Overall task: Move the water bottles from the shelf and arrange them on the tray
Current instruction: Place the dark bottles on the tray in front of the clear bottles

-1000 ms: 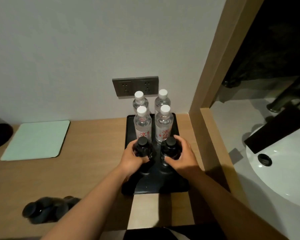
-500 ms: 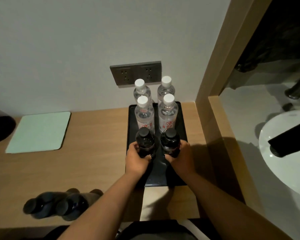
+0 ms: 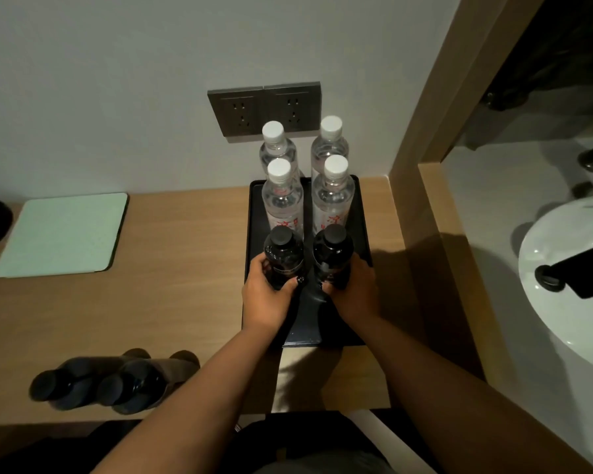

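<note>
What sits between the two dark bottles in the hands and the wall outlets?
In the head view, four clear white-capped bottles stand in two rows on the black tray, between the dark bottles and the wall outlets.

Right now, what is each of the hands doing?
Left hand: closed around the left dark bottle.
Right hand: closed around the right dark bottle.

Matt wood-grain shelf (image 3: 172,285), glossy dark tray (image 3: 362,234), clear plastic bottles (image 3: 283,200).

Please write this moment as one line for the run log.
left hand: holds dark bottle | right hand: holds dark bottle | both on tray
</note>
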Available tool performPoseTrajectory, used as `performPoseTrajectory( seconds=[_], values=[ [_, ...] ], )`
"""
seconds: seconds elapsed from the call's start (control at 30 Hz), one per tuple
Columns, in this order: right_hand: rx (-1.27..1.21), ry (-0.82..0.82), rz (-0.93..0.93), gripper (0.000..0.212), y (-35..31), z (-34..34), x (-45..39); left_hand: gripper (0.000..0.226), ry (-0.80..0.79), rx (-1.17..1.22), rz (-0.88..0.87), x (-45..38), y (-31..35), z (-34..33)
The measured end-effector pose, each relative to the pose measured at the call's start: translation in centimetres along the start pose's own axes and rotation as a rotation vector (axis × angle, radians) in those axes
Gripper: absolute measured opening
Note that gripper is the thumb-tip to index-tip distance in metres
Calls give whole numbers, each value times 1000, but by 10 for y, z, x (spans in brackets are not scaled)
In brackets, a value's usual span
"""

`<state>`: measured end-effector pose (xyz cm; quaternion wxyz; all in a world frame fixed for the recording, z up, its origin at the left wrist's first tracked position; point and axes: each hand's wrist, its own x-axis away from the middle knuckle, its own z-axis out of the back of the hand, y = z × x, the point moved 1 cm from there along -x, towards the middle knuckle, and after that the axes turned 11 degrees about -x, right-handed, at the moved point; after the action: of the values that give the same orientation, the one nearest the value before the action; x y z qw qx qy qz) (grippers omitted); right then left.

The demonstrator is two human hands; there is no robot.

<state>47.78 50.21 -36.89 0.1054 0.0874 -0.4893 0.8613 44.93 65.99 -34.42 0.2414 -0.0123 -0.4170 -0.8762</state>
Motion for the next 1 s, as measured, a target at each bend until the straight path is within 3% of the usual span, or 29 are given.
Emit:
performPoseTrajectory(
  seconds=[0.7,0.83,0.9,1.0],
  values=[
    [-8,10,-78,60,-12,1,-4,59,-1,-2,17,-3,12,-8],
    [-180,24,-151,86,17,-6,-12,54,12,72,56,6,8,8],
    [-259,64,-218,75,10,1,8,38,34,124,65,15,7,19],
    [-325,158,-266,39,1,5,39,9,72,149,81,25,9,41]
  ],
)
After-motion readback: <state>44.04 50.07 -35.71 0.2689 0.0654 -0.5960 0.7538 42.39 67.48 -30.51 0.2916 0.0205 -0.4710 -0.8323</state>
